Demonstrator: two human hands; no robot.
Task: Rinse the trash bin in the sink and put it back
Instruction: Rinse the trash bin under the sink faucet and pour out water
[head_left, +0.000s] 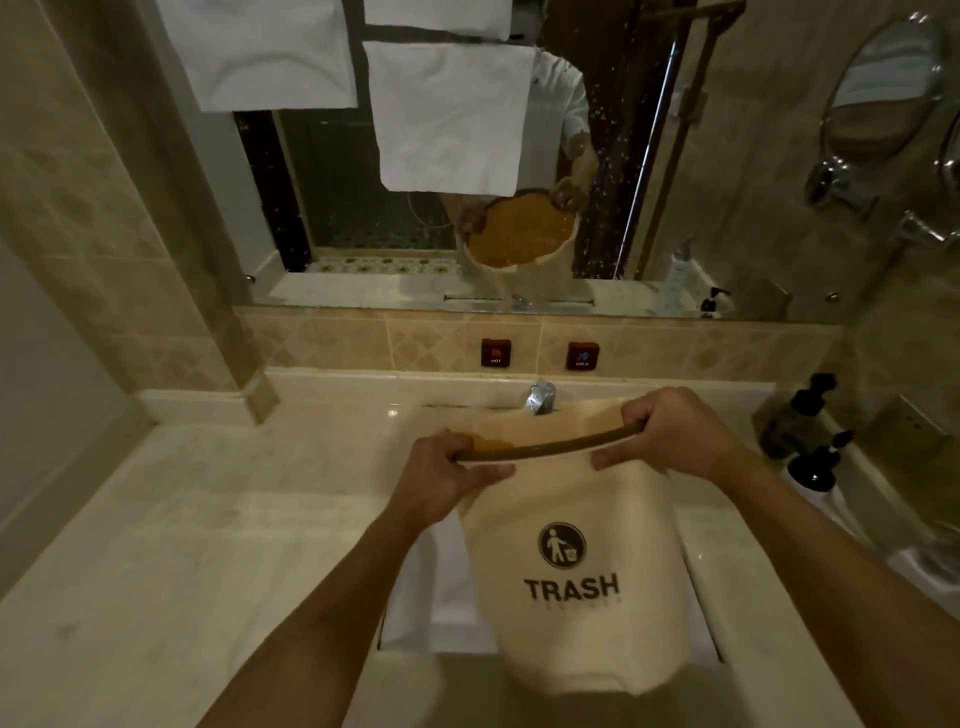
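Observation:
A cream trash bin with a black "TRASH" label and a dark rim is held over the white sink, tipped away from me toward the wall. My left hand grips the rim at its left side. My right hand grips the rim at its right side. The chrome faucet pokes up just behind the bin's mouth. In the mirror the bin's reflection shows an orange-brown inside with water pouring out of it.
A marble counter surrounds the sink. Red HOT and COLD buttons sit on the tiled backsplash. Dark pump bottles stand at the right. A round wall mirror hangs upper right; white towels show in the mirror.

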